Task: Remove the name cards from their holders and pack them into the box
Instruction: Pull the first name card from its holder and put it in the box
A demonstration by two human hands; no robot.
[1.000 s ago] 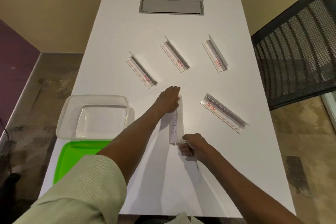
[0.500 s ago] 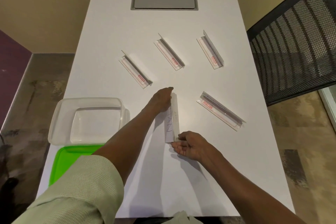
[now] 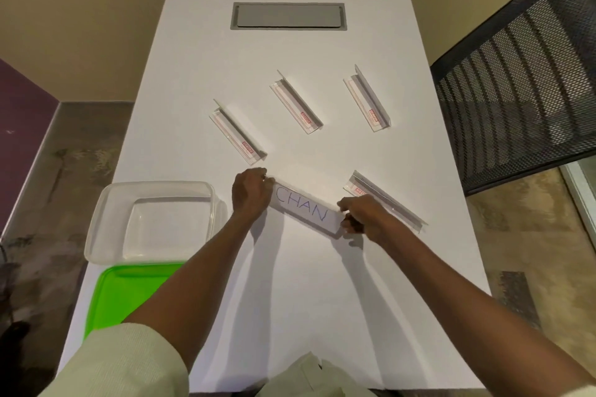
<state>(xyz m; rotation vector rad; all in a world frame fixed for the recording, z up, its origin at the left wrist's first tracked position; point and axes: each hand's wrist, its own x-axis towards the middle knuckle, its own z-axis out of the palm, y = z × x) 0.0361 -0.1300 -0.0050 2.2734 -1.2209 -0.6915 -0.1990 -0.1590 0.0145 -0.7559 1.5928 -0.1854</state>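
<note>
Hands at both ends: my left grip (image 3: 251,192) and right grip (image 3: 359,214) pinch the CHAN card holder (image 3: 306,208), bracing it near the table's middle so I can slide the card free.

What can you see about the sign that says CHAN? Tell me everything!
The CHAN name card is a long, narrow white strip that looks like paper, with CHAN handwritten in blue capitals. It faces up and slants across the white table, its left end farther from the person. The left hand grips its left end and the right hand pinches its right end. Whether it still sits in a clear holder cannot be told. It lies between the clear plastic box and another holder.
</note>
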